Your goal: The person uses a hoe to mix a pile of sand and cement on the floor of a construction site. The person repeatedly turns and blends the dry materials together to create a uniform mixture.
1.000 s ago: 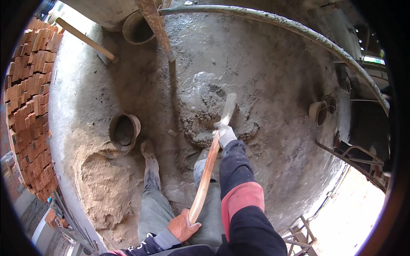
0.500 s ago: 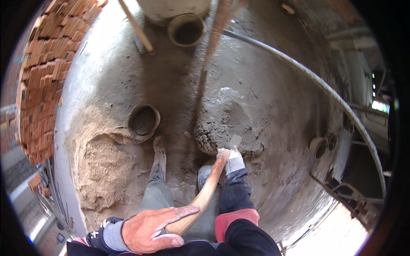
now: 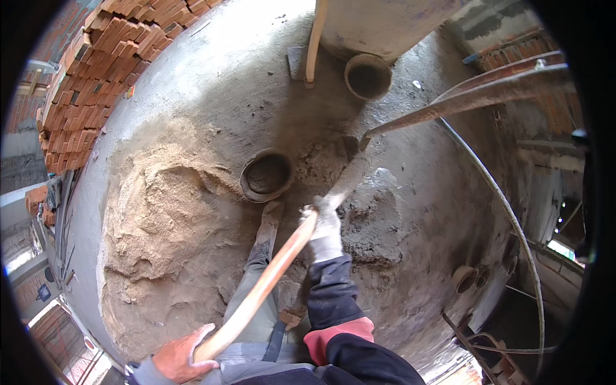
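Note:
A long wooden-handled tool (image 3: 269,279) slants across the front of me from lower left to upper right. My left hand (image 3: 183,356), bare, is closed around its butt end near my waist. Farther up the handle, my right hand (image 3: 325,228), in a pale dusty glove, grips it. The tool's far end is grey and blurred, so its kind is hard to tell; it lies over wet mortar between a bucket (image 3: 246,176) and a grey mortar heap (image 3: 378,221). Grey stuff fills part of that bucket. To the left spreads a sand heap (image 3: 160,218).
A second bucket (image 3: 367,77) stands by a large pale rounded object (image 3: 385,25). Beside it leans a wooden handle (image 3: 315,45). A brown post (image 3: 475,96) and a long hose-like line (image 3: 494,179) cross the right. Stacked bricks (image 3: 96,96) stand far left.
The tool's far end has swung forward from beside the mortar heap. My right hand has moved forward and slightly left, my left hand left and down. The view has shifted too.

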`<state>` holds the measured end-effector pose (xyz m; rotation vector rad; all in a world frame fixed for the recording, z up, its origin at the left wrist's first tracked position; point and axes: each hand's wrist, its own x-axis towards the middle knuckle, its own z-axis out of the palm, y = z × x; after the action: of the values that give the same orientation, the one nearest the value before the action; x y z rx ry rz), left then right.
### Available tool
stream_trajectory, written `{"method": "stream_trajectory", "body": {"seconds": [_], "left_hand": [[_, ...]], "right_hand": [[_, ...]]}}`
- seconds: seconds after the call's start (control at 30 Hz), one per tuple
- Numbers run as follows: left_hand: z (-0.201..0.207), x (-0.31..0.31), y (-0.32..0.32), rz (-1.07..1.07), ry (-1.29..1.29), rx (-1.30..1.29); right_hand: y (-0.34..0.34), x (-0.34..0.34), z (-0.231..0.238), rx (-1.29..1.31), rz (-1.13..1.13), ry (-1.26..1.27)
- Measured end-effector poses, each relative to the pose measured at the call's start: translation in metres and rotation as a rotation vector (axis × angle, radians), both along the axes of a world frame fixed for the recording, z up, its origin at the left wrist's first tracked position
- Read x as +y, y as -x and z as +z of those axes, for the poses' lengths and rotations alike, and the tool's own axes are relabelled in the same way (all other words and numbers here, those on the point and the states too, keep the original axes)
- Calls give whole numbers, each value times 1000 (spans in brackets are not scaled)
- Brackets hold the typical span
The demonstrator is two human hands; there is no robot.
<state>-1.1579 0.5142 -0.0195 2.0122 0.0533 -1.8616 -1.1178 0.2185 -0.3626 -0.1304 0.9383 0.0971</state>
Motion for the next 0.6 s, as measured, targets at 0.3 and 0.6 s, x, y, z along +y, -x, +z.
{"method": "stream_trajectory", "body": {"seconds": [0.3,0.6], "left_hand": [[-229,133,235,172,-170,-329],[-200,138,192,114,-52,-593]], "right_hand": [[4,148,-23,215,508,675],[20,113,12,-18,191,538]]}}
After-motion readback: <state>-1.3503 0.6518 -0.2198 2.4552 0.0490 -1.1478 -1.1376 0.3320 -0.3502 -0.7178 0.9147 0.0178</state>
